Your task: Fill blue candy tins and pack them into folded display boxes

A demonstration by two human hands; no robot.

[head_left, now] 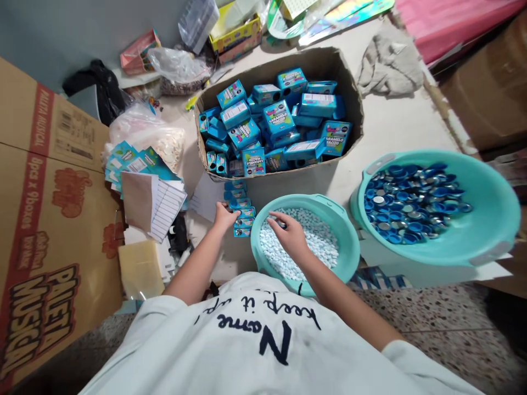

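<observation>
My left hand [225,218] is at a row of small blue boxes [244,223] on the table, its thumb against one box and its other fingers curled beside the row. Over a turquoise basin [349,249] of small pale-blue candies [325,247] is my right hand [291,235]. Its fingers are bent together near a small dark thing that I cannot make out. Behind the row stands an open cardboard box [284,173] heaped with blue printed candy boxes [278,118].
To the right, a larger turquoise basin [492,203] contains many blue and silver lid-like discs [405,206]. A big printed carton [61,219] stands at left, beside papers [142,200] and plastic bags [142,131]. A grey cloth [391,60] lies at the back right.
</observation>
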